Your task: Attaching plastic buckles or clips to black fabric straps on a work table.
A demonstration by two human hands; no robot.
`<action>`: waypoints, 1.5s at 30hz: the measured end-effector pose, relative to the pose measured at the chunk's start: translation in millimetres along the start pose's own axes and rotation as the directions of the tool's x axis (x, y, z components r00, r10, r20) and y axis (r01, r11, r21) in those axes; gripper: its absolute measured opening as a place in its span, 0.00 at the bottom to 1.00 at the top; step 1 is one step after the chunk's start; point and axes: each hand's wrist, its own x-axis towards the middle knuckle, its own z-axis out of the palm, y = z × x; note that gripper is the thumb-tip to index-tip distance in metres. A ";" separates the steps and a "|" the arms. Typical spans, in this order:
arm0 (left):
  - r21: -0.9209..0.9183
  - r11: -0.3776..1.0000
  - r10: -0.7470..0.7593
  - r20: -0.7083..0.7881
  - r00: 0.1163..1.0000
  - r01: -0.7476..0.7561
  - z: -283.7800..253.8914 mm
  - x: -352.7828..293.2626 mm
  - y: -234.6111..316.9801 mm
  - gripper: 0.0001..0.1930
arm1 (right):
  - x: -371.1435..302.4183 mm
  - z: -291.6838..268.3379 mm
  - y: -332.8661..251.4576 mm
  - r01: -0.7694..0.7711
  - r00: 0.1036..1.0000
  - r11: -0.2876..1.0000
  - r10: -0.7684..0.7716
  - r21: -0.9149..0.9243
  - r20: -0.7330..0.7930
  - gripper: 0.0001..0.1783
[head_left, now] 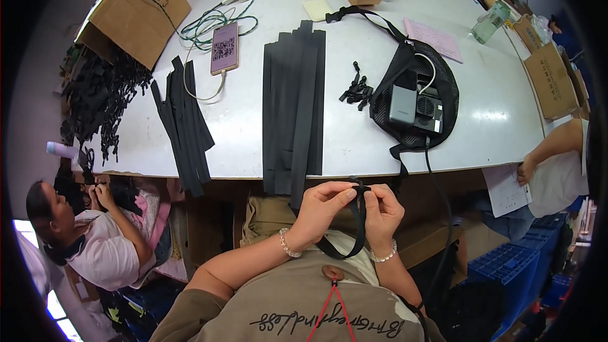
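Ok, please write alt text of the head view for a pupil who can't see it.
The left hand and right hand pinch a looped black strap beside a white table. On it lie long black strips, a phone and a black mesh pouch.

Left grip (321, 210) pinched, right grip (383, 213) pinched just beside it, forearms (244, 268) angled inward

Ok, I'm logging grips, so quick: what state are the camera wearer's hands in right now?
Left hand: closed, pinching a black strap between thumb and fingers.
Right hand: closed, pinching what looks like the same strap.
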 end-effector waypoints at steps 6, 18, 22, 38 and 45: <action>-0.036 0.999 -0.036 -0.017 0.999 0.036 -0.4 5.4 -3.2 0.08 | -0.6 -0.2 3.7 -0.060 0.998 0.998 0.061 0.022 -0.024 0.02; -0.212 0.916 -0.360 -0.049 0.932 0.342 -18.3 22.2 -33.9 0.06 | 2.4 2.9 36.9 -0.412 0.911 0.906 0.413 0.094 0.007 0.08; -0.218 0.908 -0.382 -0.086 0.920 0.357 -15.8 27.3 -37.1 0.06 | 5.6 1.6 42.2 -0.422 0.905 0.899 0.426 0.121 -0.011 0.08; 0.472 0.880 -0.084 0.276 0.957 -0.058 12.5 28.4 90.1 0.07 | 52.4 -4.0 -49.3 0.388 0.891 0.887 -0.292 -0.251 0.347 0.02; 0.522 0.760 0.241 0.326 0.914 -0.387 28.1 41.4 126.8 0.06 | 80.9 10.7 -52.0 -0.325 0.847 0.885 0.115 0.335 0.519 0.17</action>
